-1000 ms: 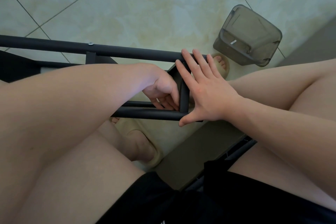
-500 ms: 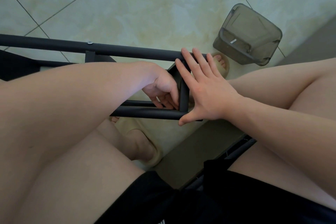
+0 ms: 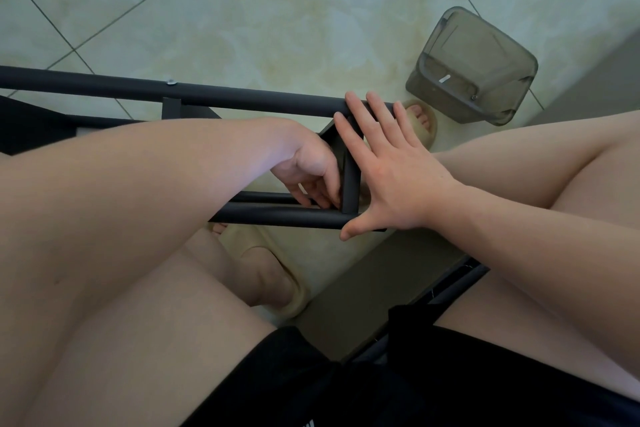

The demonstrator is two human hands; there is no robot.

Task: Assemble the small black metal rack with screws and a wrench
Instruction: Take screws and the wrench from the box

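The black metal rack [image 3: 242, 99] lies on its side between my knees, its long tubes running left to right. A silver screw [image 3: 170, 82] sits in the upper tube. My left hand [image 3: 308, 166] reaches inside the frame's right corner, its curled fingertips pinching a small pale metal piece against the short end bar [image 3: 349, 180]; whether it is a screw or a wrench is hidden. My right hand [image 3: 391, 180] presses flat on the outside of that end, fingers straight and spread, thumb under the lower tube [image 3: 277, 217].
A smoky clear plastic container [image 3: 474, 66] lies tipped on the pale tiled floor at the upper right. My feet in beige slippers [image 3: 277, 274] are under the rack. A dark grey strip of floor [image 3: 363, 288] runs along the right.
The fingers of my left hand have shifted slightly at the inside corner. My right hand and the rack have stayed in place.
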